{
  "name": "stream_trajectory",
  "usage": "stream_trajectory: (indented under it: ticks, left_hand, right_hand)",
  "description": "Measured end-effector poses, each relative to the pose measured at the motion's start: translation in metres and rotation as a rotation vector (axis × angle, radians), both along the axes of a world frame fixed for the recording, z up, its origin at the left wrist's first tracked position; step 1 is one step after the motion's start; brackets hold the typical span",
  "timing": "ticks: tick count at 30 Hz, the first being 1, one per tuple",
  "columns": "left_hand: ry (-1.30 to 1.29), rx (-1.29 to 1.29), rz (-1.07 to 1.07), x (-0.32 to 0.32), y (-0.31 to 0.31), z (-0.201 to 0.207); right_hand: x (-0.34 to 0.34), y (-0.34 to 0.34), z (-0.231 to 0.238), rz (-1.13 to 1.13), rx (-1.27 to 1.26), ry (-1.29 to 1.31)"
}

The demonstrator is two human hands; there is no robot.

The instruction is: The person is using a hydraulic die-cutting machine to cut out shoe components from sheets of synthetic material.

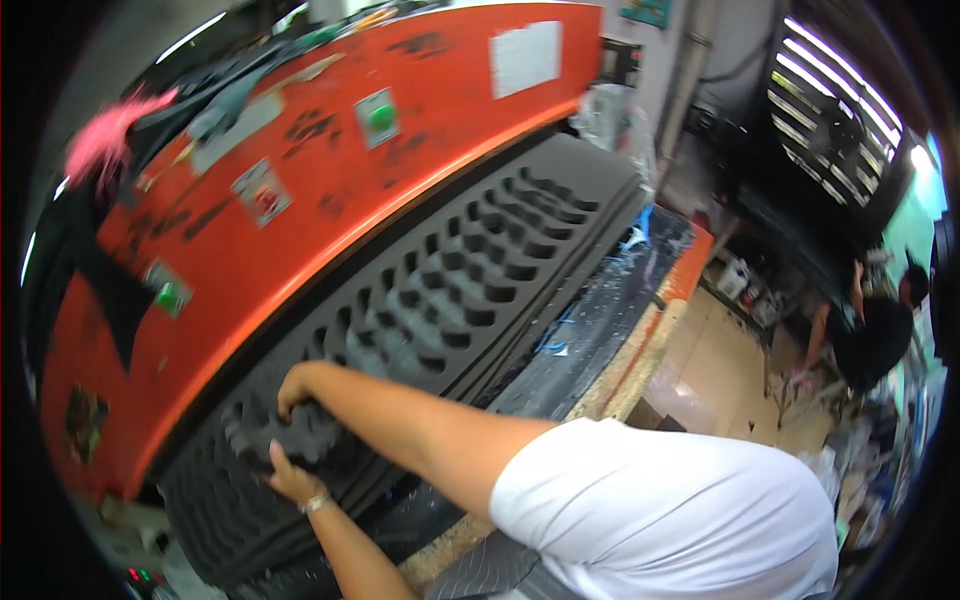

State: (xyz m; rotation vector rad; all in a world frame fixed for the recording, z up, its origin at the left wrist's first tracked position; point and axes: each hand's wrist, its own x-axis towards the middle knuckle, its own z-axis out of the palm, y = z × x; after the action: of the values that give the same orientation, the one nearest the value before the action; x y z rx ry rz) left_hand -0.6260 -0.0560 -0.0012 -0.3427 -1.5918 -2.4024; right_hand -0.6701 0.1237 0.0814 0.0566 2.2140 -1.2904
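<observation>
Under the orange press (330, 170) lies a stack of dark grey foam sheets (470, 290) punched with rows of holes; my left hand (292, 478) and right hand (298, 385) both pinch a grey foam cut-out (290, 432) at its near end

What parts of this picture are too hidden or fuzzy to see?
Head view:
- Fingertips of the right hand: tucked into the grey foam sheets.
- Palm of the left hand: turned away, so any grip is unclear.
- Space under the orange press: dark, covered by its edge.
- Pink thing on top: blurred.
- Person in the background: small, blurred.
</observation>
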Motion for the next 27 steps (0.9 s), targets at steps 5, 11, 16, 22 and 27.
stream_trajectory:
  ticks: [5,11,16,22,27]
  left_hand:
    - [-0.062,-0.08,-0.061,0.018,0.037,0.009]
    - [-0.268,0.069,0.357,-0.016,-0.007,0.011]
    - [0.221,-0.487,0.563,0.033,0.052,0.045]
    - [1.012,-1.111,0.713,0.183,0.242,0.152]
    - [0.803,-0.625,0.058,0.215,0.463,0.164]
  right_hand:
    - [0.045,0.059,-0.026,-0.057,0.125,0.537]
    - [0.154,0.101,0.024,-0.592,-1.049,0.43]
    - [0.306,0.356,0.077,-0.958,-1.311,0.934]
    - [0.455,0.678,0.071,-1.124,1.079,2.1]
    - [0.532,0.873,-0.035,-1.179,0.384,1.563]
